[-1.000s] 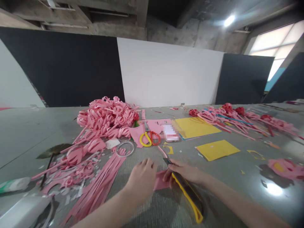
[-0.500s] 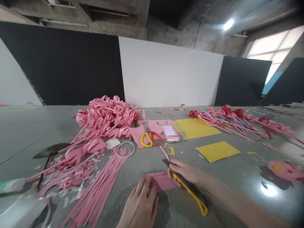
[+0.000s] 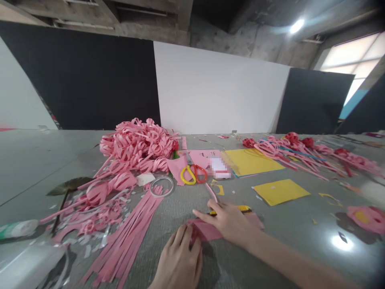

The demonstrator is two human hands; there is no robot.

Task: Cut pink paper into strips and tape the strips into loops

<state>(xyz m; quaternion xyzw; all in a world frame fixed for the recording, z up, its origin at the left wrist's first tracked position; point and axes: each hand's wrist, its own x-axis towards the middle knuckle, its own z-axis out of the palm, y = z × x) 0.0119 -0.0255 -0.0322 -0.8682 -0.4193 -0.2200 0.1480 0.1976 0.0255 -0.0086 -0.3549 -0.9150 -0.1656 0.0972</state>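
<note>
A folded pink sheet (image 3: 207, 232) lies on the grey surface in front of me. My left hand (image 3: 180, 255) rests on its left end, fingers bent and together, fingertips at the paper. My right hand (image 3: 230, 222) reaches over the sheet from the right, index finger stretched out to the left, other fingers apart. A yellow and black utility knife (image 3: 244, 209) lies just beyond my right hand, partly hidden by it. The sheet's right end shows past my right wrist. A thin pink strip stands out above the right fingers.
Scissors (image 3: 194, 174), a phone (image 3: 220, 166) and yellow sheets (image 3: 279, 192) lie farther back. Pink strips (image 3: 129, 241), a tape ring (image 3: 161, 187) and a big pink paper heap (image 3: 138, 144) are left. Paper flowers (image 3: 291, 146) lie back right.
My right hand has let go of the knife, which now lies beyond it, and has moved left over the pink sheet. My left hand stays on the paper. The view has shifted slightly.
</note>
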